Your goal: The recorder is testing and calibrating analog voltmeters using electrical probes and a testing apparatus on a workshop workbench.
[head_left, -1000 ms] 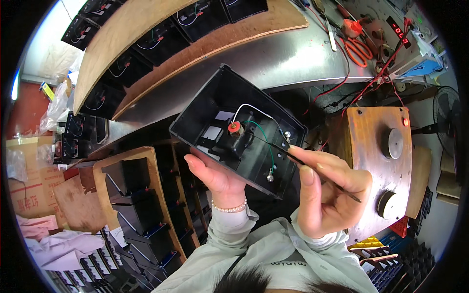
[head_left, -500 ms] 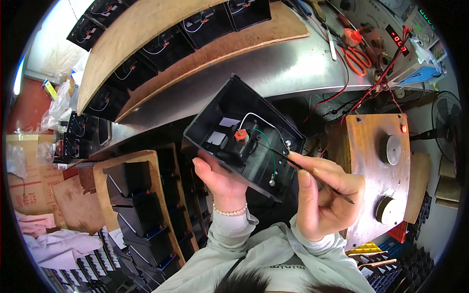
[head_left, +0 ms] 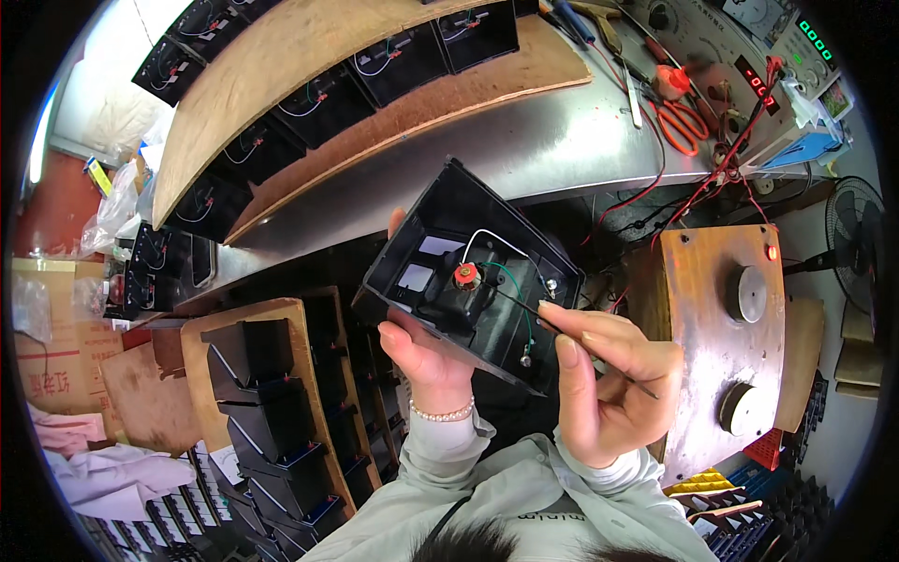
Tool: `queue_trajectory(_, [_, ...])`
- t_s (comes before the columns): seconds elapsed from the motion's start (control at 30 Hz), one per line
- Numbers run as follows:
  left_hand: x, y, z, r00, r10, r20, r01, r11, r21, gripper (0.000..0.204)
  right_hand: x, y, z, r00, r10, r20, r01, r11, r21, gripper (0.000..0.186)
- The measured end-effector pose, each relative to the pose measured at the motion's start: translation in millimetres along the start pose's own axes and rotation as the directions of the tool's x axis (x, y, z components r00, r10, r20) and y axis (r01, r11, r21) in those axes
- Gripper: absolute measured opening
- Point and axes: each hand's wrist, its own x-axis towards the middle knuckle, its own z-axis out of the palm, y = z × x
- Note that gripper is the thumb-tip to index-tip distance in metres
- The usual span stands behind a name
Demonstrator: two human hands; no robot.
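Observation:
A black open plastic housing is tilted in front of me, its hollow inside facing up. My left hand grips it from below and the left, thumb on the near wall and a fingertip showing behind the far one. Inside sit a part with a red top, a white wire, a green wire and metal terminals. Between thumb and fingers, my right hand pinches slender dark tweezers. Their tip reaches into the housing close to the red-topped part; whether it touches anything is too small to tell.
Behind lies a metal bench with wooden boards bearing several similar housings. Orange-handled scissors and meters stand at the back right. A wooden box with two metal knobs is at right. More housings stack on a board at left.
My right hand and the tweezers have shifted slightly left and down. The housing has moved a little down and to the right, and a left fingertip now shows behind it.

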Motion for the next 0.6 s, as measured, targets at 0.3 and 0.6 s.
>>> queue_trajectory(0.3, [37,29,2,0.908,0.413,-0.074,-0.364,0.863,0.351,0.087,6,13,-9,0.979,-0.019,-0.203,0.018,1.0,-0.006,0.025])
queue_trajectory(0.6, [127,42,28,0.972,0.234,0.036,-0.005,-0.134,0.991,0.109,95,144,-14,0.99,-0.115,0.082,0.141,0.821,-0.553,0.039])
